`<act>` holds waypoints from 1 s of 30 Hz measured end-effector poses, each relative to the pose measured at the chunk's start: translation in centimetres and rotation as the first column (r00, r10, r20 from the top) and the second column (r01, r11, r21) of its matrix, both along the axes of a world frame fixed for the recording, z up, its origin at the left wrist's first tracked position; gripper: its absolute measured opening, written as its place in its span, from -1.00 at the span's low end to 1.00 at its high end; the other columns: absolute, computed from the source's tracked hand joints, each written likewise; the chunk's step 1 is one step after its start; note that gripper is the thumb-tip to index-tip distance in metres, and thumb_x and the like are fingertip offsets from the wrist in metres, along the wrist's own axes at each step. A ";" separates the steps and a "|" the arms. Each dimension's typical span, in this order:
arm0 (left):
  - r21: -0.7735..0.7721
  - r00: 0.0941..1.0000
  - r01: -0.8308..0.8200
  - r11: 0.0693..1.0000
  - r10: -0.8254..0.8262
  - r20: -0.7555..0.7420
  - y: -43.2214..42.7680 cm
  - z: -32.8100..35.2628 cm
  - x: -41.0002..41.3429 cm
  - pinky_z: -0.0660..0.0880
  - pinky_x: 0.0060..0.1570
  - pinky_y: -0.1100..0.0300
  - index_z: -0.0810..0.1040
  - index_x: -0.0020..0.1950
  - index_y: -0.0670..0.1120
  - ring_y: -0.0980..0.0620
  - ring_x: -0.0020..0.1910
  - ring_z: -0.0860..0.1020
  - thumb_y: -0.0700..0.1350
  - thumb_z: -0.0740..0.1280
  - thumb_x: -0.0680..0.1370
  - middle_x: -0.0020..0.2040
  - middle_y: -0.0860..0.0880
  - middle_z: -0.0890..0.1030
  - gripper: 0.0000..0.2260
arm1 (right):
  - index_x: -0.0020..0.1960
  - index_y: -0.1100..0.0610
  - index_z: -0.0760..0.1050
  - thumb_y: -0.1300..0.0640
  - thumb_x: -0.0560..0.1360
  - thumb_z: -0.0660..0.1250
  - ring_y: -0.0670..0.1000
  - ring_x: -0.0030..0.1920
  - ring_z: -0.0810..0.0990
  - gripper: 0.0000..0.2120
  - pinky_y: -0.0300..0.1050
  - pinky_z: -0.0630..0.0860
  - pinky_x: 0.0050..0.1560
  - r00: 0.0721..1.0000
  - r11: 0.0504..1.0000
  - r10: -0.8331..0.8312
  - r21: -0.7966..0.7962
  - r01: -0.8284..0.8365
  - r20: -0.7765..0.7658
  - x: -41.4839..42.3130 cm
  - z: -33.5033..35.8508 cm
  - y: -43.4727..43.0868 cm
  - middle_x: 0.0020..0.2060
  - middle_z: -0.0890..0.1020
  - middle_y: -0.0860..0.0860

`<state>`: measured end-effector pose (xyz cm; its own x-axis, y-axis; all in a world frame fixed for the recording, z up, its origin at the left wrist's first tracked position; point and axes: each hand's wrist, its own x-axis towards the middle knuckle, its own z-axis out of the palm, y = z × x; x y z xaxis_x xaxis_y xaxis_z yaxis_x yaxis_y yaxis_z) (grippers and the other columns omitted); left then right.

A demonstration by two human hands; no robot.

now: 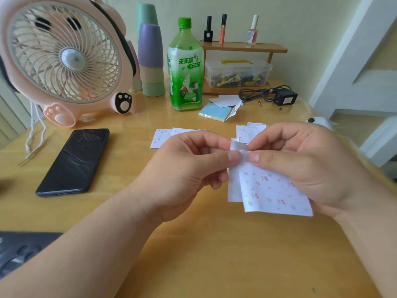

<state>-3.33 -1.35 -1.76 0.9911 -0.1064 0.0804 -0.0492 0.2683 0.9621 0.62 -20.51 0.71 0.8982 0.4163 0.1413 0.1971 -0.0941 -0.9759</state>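
Near surface (214, 254) left open; left hand (182, 168) flanked by phone (73, 161); far side blocked by fan (64, 54), bottle (185, 67).

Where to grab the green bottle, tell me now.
Probably best to take the bottle round its labelled middle, coming from the front. It stands upright, the cups and fan crowd its left, and the shelf its right.

Your left hand (184, 168) and right hand (311, 164) are bare, with short, rounded nails. Your left forearm (86, 244), entering from 7 o'clock, and your right forearm (373, 244), from 4 o'clock, are bare to the frame's edge.
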 end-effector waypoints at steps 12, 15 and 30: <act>-0.019 0.996 -0.081 0.997 0.080 -0.040 -0.1 0.0 0.1 0.40 -0.47 0.25 0.64 -0.16 -0.20 0.02 -0.48 0.46 -0.27 0.51 0.35 -0.36 -0.15 0.52 -0.88 | -0.15 0.17 0.70 0.28 0.35 0.55 -0.12 -0.36 0.60 -0.90 -0.37 0.48 -0.35 0.997 0.979 0.009 -0.200 -0.025 -0.078 -0.1 0.8 -0.7 -0.36 0.67 0.03; 0.047 0.988 -0.149 0.988 0.150 -0.031 -0.1 -0.2 0.3 0.41 -0.46 0.23 0.61 -0.17 -0.21 0.00 -0.49 0.46 -0.30 0.48 0.42 -0.40 -0.14 0.53 -0.93 | -0.17 0.17 0.71 0.29 0.38 0.53 -0.13 -0.36 0.61 -0.94 -0.37 0.49 -0.34 0.998 0.980 0.001 -0.200 -0.014 -0.064 0.0 1.1 -1.1 -0.34 0.70 0.05; -0.019 0.981 0.135 0.991 -0.131 0.142 0.0 -0.4 -0.2 0.47 -0.46 0.19 0.72 0.02 -0.16 -0.03 -0.46 0.54 -0.34 0.49 0.41 -0.21 -0.19 0.63 -0.79 | -0.19 0.29 0.64 0.34 0.37 0.38 0.28 -0.27 0.72 -0.93 -0.05 0.64 -0.25 0.942 0.959 0.251 0.193 -0.209 -0.222 -1.2 1.6 -0.3 -0.22 0.67 0.41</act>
<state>-3.56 -1.37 -2.13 0.9470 -0.2323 0.2221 -0.1447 0.3090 0.9400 -0.57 -20.84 2.29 0.7961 0.6049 0.0165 -0.0491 0.0917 -0.9946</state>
